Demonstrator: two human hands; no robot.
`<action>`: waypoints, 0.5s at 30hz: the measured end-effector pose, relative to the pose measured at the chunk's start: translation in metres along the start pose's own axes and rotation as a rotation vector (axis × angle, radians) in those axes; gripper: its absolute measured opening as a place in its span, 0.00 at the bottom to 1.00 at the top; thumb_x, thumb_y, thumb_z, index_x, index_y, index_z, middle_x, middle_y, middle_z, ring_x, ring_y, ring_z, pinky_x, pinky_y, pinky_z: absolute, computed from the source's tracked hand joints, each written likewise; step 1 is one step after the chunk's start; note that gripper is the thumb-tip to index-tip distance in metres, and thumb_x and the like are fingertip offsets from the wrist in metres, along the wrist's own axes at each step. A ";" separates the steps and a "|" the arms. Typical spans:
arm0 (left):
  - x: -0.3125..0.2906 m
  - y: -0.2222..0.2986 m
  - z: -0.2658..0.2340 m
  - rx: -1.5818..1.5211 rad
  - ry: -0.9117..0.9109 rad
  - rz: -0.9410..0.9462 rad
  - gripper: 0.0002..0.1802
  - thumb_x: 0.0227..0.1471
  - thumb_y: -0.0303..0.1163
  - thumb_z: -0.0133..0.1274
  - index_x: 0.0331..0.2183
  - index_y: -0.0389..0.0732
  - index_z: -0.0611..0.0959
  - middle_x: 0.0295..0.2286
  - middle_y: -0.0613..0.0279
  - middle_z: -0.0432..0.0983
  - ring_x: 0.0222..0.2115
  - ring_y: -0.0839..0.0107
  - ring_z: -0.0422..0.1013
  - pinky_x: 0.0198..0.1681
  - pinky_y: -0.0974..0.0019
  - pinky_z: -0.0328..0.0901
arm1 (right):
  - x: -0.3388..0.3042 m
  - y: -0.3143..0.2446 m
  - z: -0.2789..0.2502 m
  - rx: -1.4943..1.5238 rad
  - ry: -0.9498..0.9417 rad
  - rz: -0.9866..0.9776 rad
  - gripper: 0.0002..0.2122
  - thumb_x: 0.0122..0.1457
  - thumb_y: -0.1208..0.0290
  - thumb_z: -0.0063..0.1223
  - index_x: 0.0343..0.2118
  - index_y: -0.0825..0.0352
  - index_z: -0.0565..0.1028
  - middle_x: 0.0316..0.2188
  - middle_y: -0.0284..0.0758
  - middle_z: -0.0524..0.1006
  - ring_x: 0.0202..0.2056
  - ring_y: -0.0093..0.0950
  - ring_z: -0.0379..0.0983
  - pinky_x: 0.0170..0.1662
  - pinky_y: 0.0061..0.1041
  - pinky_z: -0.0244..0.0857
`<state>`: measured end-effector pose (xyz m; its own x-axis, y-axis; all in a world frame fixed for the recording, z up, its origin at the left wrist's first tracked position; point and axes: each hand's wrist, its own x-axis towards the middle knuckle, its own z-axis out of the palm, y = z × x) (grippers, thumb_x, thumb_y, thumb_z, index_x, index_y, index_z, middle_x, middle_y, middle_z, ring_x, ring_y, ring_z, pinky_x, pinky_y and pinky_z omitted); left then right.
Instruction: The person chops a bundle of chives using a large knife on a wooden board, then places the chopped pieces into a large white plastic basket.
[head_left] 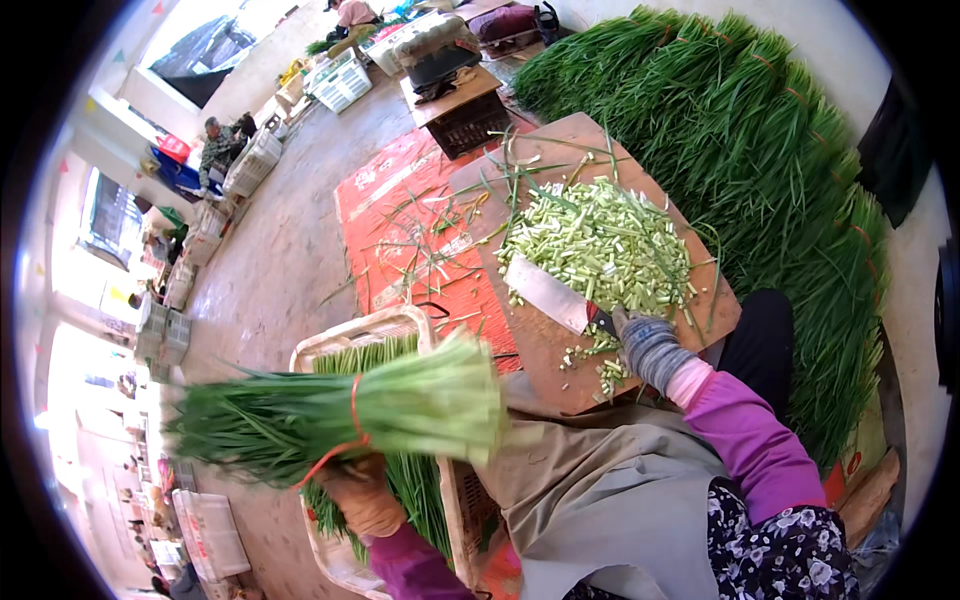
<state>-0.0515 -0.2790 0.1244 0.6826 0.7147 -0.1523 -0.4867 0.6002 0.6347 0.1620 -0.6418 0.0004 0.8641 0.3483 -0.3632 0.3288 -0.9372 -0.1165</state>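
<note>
My left hand (pixel 362 497), in a brownish glove, is closed round a thick bundle of garlic chives (pixel 410 405) tied with a red band. The bundle lies sideways, pale cut ends to the right, above a plastic crate (pixel 385 322) that holds more chives; motion blurs it. My right hand (pixel 652 350), in a grey knit glove, grips the dark handle of a cleaver (pixel 543 294). Its broad blade rests flat at the near left edge of a heap of chopped pale stem pieces (pixel 600 240). The heap sits on a brown board (pixel 545 365) in front of me.
Tied chive bundles (pixel 700 110) are stacked along the wall at my right. Stray leaves litter a red sheet (pixel 385 220) left of the board. Beyond it stands a wooden stool (pixel 455 100) with things on top. Across the room are white crates (pixel 342 82) and other people (pixel 222 145).
</note>
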 end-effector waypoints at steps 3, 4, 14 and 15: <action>0.005 -0.067 0.016 -0.196 0.065 -0.143 0.28 0.56 0.44 0.42 0.54 0.39 0.66 0.53 0.52 0.63 0.53 0.51 0.59 0.53 0.36 0.56 | 0.005 0.017 -0.017 0.216 -0.025 -0.064 0.26 0.46 0.61 0.56 0.48 0.65 0.64 0.35 0.46 0.74 0.38 0.42 0.73 0.41 0.38 0.67; 0.010 -0.088 0.009 -0.245 0.096 -0.172 0.28 0.56 0.46 0.42 0.54 0.40 0.66 0.54 0.52 0.61 0.53 0.48 0.58 0.53 0.33 0.54 | 0.006 0.019 -0.023 0.337 -0.075 -0.101 0.22 0.47 0.63 0.53 0.45 0.66 0.67 0.31 0.46 0.76 0.36 0.42 0.74 0.40 0.38 0.67; 0.016 -0.198 -0.020 -0.168 0.161 -0.314 0.33 0.51 0.51 0.51 0.54 0.43 0.67 0.54 0.57 0.62 0.53 0.48 0.57 0.54 0.35 0.53 | -0.015 0.067 0.014 1.139 0.391 0.053 0.22 0.47 0.71 0.52 0.47 0.71 0.65 0.32 0.41 0.74 0.33 0.31 0.72 0.38 0.28 0.66; 0.011 -0.188 -0.016 -0.067 0.151 -0.279 0.35 0.48 0.51 0.54 0.54 0.44 0.67 0.54 0.57 0.62 0.53 0.49 0.58 0.54 0.36 0.54 | -0.029 0.058 0.001 1.368 0.397 0.056 0.22 0.47 0.73 0.52 0.47 0.71 0.65 0.33 0.38 0.73 0.32 0.28 0.71 0.37 0.25 0.65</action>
<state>0.0391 -0.3785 -0.0087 0.7089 0.5613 -0.4271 -0.3304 0.7993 0.5019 0.1558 -0.7062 0.0035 0.9863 0.0783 -0.1451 -0.1323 -0.1498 -0.9798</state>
